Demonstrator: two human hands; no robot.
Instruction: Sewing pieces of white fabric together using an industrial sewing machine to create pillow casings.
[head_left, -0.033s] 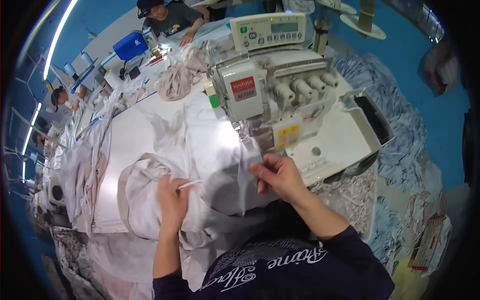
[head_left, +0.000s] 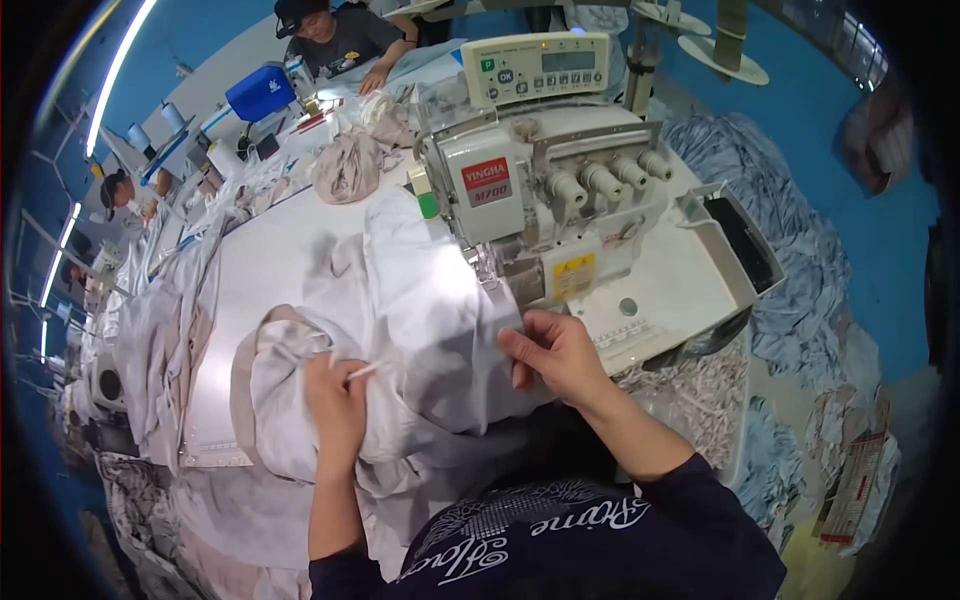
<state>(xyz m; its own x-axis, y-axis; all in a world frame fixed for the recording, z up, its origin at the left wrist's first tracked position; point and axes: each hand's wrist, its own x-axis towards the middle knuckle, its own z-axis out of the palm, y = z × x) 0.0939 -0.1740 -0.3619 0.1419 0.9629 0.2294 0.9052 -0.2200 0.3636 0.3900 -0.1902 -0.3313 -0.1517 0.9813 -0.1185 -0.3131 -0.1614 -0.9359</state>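
Pale grey-white cloth (head_left: 430, 310) spreads over the table and runs up to the needle area of an overlock sewing machine (head_left: 540, 200). My right hand (head_left: 560, 355) pinches the cloth's right edge between thumb and fingers, just in front of the machine. My left hand (head_left: 335, 400) rests on the bunched part of the same cloth, its fingers closed. A thin, short white strip (head_left: 362, 371) pokes out between its thumb and fingers; I cannot make out its kind. Light from the machine falls on the cloth beside the needle.
A control panel (head_left: 535, 68) tops the machine. Beige cloth (head_left: 348, 168) lies bundled behind; more garments (head_left: 165, 340) hang at left. A scrap bin (head_left: 700, 405) and heaped grey-blue cloth (head_left: 790, 270) flank the right. A person (head_left: 345, 45) works across the table.
My left hand has moved slightly left with the white strip. The cloth between my hands looks more spread and has shifted a little. My right hand stays almost in place.
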